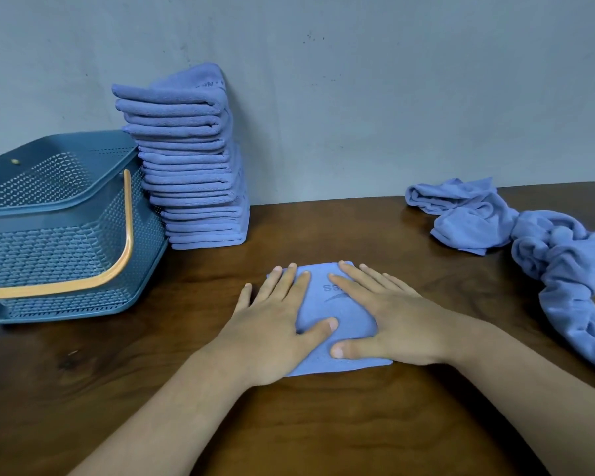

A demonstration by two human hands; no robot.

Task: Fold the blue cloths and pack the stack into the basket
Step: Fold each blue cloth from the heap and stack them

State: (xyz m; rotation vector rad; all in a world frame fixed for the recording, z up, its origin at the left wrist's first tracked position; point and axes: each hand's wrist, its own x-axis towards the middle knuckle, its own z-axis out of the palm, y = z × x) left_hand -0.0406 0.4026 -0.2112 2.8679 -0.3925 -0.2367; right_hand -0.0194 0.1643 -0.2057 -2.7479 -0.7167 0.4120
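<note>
Blue folded cloth (337,305) lay pressed flat under both hands, near the middle of the wooden table (323,424).

The left hand (272,324) and right hand (389,321) rested side by side on it, palms down, fingers straight and spread, grasping nothing. At far left a tall stack of folded cloths (193,173) leaned against the grey wall (392,97), just beside the blue basket (66,235), whose orange handle (128,235) hung down its near side. At far right lay a crumpled heap of unfolded cloths (536,245).

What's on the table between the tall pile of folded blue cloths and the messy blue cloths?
Nothing, just bare brown wooden table, as the head view shows.
</note>
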